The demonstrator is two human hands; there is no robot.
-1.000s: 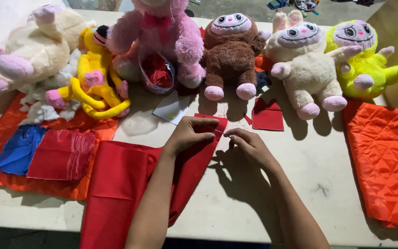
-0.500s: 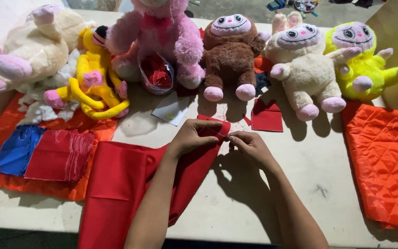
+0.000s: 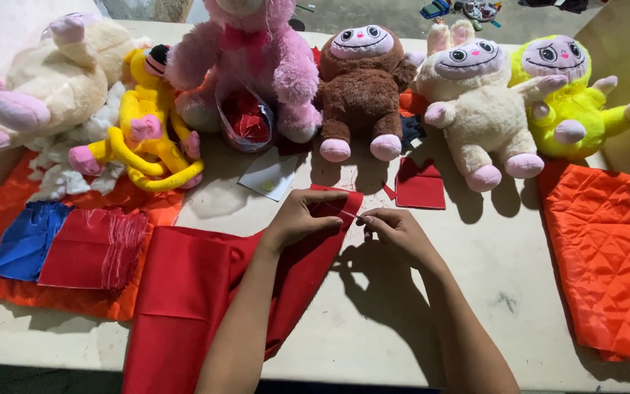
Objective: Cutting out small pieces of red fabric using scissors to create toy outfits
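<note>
A long piece of red cloth (image 3: pixel 191 292) lies across the white table (image 3: pixel 373 321), running from the near edge up to its far corner. My left hand (image 3: pixel 302 217) rests on that corner and pinches its edge. My right hand (image 3: pixel 395 232) is just to the right, fingertips closed at the same cloth edge, with something thin between them that is too small to make out. A small red fabric square (image 3: pixel 421 184) lies just beyond my right hand.
Along the far side sit plush toys: cream (image 3: pixel 52 80), yellow monkey (image 3: pixel 147 124), pink (image 3: pixel 246 51), brown (image 3: pixel 362 80), cream (image 3: pixel 475 95), yellow-green (image 3: pixel 566 87). Orange quilted fabric (image 3: pixel 607 255) lies right. Folded red (image 3: pixel 96 248) and blue (image 3: pixel 27 241) cloths lie left. A white card (image 3: pixel 270 174) lies centre.
My hands have drawn together at the cloth corner. The left hand shifted slightly right along the edge and the right hand's fingers closed in beside it.
</note>
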